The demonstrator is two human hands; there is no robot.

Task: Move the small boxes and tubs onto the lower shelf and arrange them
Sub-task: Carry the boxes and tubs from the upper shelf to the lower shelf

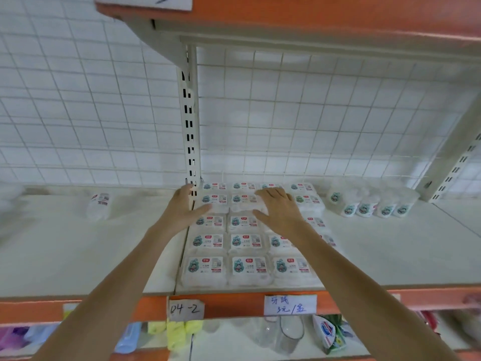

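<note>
Several small white boxes [246,242] with teal cartoon labels lie in a neat grid on the white shelf [390,251]. A second layer of boxes [243,201] sits on the grid's back rows. My left hand [186,208] presses flat against the left side of that upper layer, fingers straight. My right hand [279,207] lies on top of it from the right, fingers spread. Several round tubs [364,204] with the same label cluster at the back right. One tub [99,204] lies on its side at the left.
A slotted white upright [190,121] stands behind the boxes, with wire grid backing on both sides. An orange shelf [312,16] hangs overhead. Paper tags [290,304] stick to the orange front edge. Below are glass cups [289,332] and packets.
</note>
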